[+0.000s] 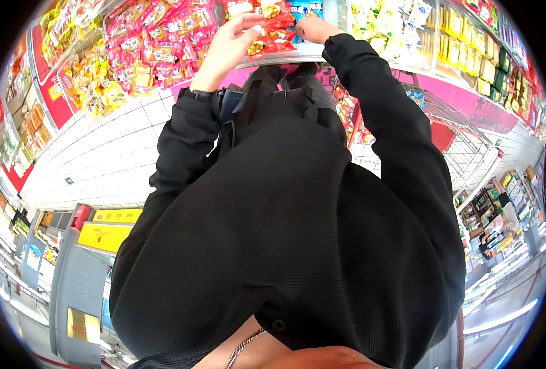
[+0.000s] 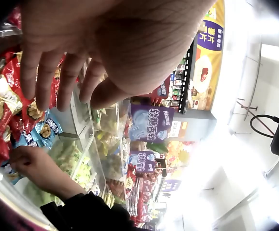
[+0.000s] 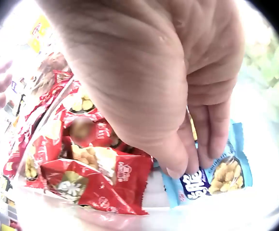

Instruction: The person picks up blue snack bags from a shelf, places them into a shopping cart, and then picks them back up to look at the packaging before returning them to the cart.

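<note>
Black shirt (image 1: 254, 215) sits closest to us; left hand (image 2: 115, 43) has its fingers loosely spread near the red packets (image 3: 120, 195), holding nothing. Right hand (image 3: 168, 82) has thumb and fingers curled, pinching the blue packet (image 3: 225, 177) just beside the reds in the display bin (image 2: 9, 197). We'd judge it light, slick film, crushable pieces inside; we'd take the crimped end (image 3: 244, 154), not squeeze the middle.
</note>
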The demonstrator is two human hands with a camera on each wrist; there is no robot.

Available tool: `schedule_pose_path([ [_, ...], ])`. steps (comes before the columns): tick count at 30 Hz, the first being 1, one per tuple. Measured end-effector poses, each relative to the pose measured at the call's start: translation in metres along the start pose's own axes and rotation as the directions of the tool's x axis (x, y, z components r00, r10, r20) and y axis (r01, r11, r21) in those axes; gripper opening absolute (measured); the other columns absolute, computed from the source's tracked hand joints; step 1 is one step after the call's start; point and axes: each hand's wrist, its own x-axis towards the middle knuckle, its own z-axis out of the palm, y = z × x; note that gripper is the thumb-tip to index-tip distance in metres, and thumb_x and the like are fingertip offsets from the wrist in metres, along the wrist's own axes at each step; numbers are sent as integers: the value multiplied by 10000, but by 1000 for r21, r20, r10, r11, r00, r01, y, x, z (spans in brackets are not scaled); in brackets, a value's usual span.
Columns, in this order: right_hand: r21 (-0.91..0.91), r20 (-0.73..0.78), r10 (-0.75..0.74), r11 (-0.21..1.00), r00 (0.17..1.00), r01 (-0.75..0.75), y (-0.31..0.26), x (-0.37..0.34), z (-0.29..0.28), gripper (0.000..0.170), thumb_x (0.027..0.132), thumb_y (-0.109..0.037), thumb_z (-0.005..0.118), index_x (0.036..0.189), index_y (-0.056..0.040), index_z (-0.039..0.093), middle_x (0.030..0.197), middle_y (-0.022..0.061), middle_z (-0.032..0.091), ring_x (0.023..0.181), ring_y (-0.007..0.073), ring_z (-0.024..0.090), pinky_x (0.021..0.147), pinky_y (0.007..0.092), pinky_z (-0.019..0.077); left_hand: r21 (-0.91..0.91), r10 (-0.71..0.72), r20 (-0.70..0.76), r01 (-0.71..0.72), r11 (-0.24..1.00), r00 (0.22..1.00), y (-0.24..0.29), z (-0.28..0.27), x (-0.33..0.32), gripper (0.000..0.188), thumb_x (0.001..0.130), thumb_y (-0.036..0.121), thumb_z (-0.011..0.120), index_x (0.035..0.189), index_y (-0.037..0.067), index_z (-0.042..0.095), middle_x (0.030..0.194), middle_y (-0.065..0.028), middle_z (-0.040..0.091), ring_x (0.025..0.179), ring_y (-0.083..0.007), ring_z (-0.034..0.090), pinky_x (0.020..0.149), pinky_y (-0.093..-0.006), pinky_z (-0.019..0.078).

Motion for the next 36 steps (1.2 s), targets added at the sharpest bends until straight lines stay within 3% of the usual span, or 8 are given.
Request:
schedule_pose_path([
  [8,134,36,131,982,991,-135,4,1,3,394,863,-10,552,1229,-67,687,1157,210,702,1069,371,678,925,426,540,28,-91,-1,91,995,996,11,-4,-13,360,1006,196,603,1332,45,593,1237,-103,695,1141,-159,630,922,-290,492],
  [14,221,-113,22,975,993,3,17,-35,-26,324,947,-96,548,1238,-19,669,1158,177,716,1079,313,682,916,396,533,69,-82,96,76,995,992,34,19,-4,351,1010,172,590,1335,40,589,1235,-107,689,1128,-150,625,934,-291,483],
  [17,507,-511,245,860,824,59,-10,-114,-64,287,951,-182,533,1135,-70,723,1076,192,720,986,365,685,877,438,535,109,-2,204,-21,994,979,44,40,11,323,1023,155,573,1319,28,593,1238,-116,683,1169,-172,623,1009,-304,470],
  [21,746,-596,599,659,534,93,-33,-242,-75,258,959,-111,575,1161,-9,697,1044,147,737,983,254,701,880,352,533,142,8,338,-59,988,941,63,91,32,329,1033,163,570,1332,29,584,1267,-118,672,1160,-191,643,1013,-311,492],
  [26,902,-335,932,275,139,331,-28,-362,45,264,1000,-97,562,1218,12,664,1078,87,724,983,176,693,864,304,549,192,-20,539,-100,976,842,67,194,41,336,1031,135,562,1342,9,565,1268,-131,660,1128,-219,665,957,-329,547],
  [28,874,-39,998,14,41,485,-38,-401,93,269,1017,-111,539,1243,-13,648,1058,69,720,953,176,690,820,284,551,139,-43,593,-50,989,804,61,241,40,328,1013,118,574,1318,-2,569,1259,-148,654,1111,-240,670,942,-335,558],
  [31,825,-35,998,58,-52,562,-21,-439,220,332,1008,-180,563,1289,-17,635,1180,145,714,1104,249,682,923,337,542,241,-189,659,33,970,728,44,315,29,302,1019,115,558,1305,19,553,1174,-126,656,1015,-199,657,812,-341,580],
  [36,734,297,942,-119,-158,669,-49,-463,292,430,995,-184,597,1380,-1,535,1218,152,690,1088,248,684,931,328,548,332,-286,830,-12,943,480,-31,421,15,300,1010,89,556,1293,-10,547,1144,-126,658,984,-180,659,796,-311,576],
])
